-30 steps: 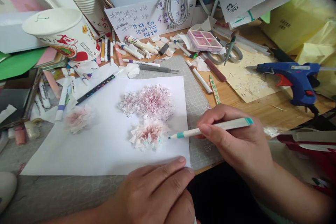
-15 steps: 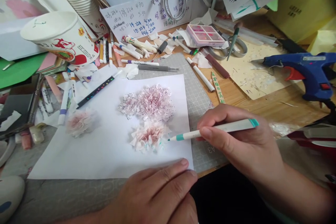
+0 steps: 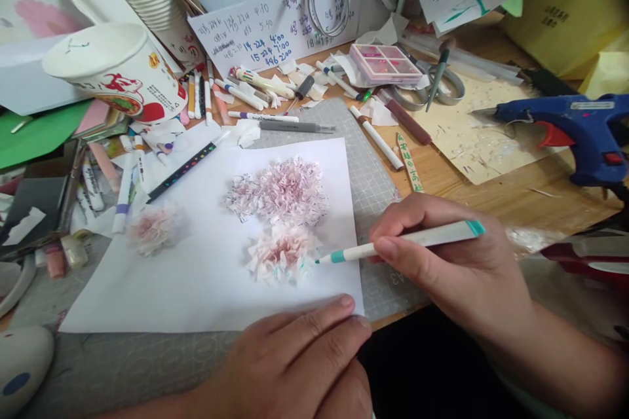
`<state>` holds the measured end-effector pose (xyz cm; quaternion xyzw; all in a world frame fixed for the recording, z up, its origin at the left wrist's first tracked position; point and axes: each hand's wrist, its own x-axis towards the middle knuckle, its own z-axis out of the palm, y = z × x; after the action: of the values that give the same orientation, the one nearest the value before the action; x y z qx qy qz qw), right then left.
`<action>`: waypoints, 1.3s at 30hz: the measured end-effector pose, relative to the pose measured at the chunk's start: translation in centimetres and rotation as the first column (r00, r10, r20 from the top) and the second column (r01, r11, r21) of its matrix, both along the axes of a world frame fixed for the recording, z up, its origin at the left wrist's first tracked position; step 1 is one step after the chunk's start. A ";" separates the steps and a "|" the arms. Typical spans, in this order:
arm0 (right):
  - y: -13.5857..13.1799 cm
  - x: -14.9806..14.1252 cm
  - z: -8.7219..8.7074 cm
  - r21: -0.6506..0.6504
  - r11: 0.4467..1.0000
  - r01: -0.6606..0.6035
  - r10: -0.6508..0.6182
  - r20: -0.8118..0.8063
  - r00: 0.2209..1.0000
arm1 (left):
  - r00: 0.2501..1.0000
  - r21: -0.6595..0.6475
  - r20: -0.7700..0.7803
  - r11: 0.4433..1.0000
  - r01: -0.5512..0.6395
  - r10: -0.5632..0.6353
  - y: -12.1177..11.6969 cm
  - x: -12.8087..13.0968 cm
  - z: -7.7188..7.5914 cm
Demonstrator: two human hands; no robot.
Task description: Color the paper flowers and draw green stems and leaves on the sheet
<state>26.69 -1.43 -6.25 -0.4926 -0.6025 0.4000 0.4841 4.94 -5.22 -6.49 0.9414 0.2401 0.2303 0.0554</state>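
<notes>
Grips a teal-tipped marker [image 3: 427, 239] in the right hand [image 3: 442, 272] beside the lower flower [image 3: 282, 254], and rests on paper [image 3: 196, 294] the left hand [image 3: 304, 350], too hidden underneath to tell its grasp.

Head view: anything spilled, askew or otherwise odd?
Yes: specks and strands litter the cream sheet near the blue glue gun, perhaps glue residue. White paper scraps lie strewn farther left. The teal-tipped marker in the right hand, and the paper flower at its tip, show nothing odd.
</notes>
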 end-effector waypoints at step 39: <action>0.1 -0.1 0.0 -0.025 0.997 0.074 -0.074 -0.008 0.997 | 0.999 0.081 -0.035 0.997 0.013 -0.010 0.1 0.4 -0.5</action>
<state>26.55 -1.35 -6.25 -0.5187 -0.5766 0.3914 0.4953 5.33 -5.16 -7.00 0.9481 0.2260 0.2232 0.0145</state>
